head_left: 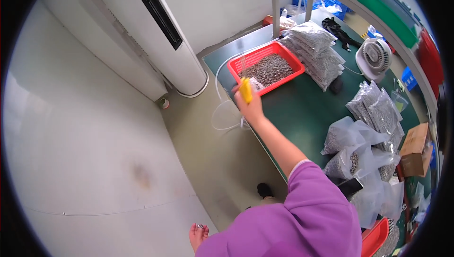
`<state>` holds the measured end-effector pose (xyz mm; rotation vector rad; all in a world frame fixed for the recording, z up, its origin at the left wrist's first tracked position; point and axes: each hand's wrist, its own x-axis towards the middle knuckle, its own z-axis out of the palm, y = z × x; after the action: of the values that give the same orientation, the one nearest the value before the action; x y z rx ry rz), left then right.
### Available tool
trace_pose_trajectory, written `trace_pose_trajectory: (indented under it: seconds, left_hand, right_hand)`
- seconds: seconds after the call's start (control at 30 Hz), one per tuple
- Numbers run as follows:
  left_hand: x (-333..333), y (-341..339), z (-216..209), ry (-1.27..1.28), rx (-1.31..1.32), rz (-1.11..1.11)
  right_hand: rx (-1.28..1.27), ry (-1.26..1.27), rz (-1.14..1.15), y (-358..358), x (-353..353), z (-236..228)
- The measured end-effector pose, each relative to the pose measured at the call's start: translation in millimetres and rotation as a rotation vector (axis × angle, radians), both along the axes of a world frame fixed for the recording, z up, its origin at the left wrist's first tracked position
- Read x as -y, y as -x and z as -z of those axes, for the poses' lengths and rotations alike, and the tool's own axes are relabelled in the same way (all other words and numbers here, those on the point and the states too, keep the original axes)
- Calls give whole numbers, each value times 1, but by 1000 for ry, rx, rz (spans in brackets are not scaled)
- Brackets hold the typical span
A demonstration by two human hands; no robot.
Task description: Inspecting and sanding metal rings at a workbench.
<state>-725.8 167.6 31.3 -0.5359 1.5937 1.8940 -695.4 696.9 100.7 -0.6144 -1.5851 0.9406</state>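
Gripping a bright yellow object [245, 90], the right hand [250, 104] is curled closed; just ahead and rightward lies a rectangular red plastic basket [294, 57], its long axis slanting away rightward. Farther back, the left hand [198, 235] loosely cups small silvery pieces [200, 226].

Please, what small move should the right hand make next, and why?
Perhaps lift the yellow tool slightly clear of the red basket: the right hand holds it at the basket's corner, close to heaped small parts that a bump could disturb. The left hand seems occupied by small shiny pieces.
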Motion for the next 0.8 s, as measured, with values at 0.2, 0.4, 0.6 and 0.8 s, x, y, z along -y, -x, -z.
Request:
trace_pose_trajectory:
  seconds: [0.2, 0.4, 0.6, 0.8]
  left_hand:
    - [-22, 37, -8, 69, -441, 465]
    - [5, 37, 12, -263, -518, 1012]
    - [36, 8, 17, -288, -534, 1324]
    - [28, -44, 29, -176, -298, 1488]
  right_hand:
    - [1018, 213, -916, -105, 227, -2]
    - [1232, 466, -918, -214, 358, 8]
    - [1233, 636, -702, -307, 447, -3]
    - [1224, 729, -510, -372, 508, -13]
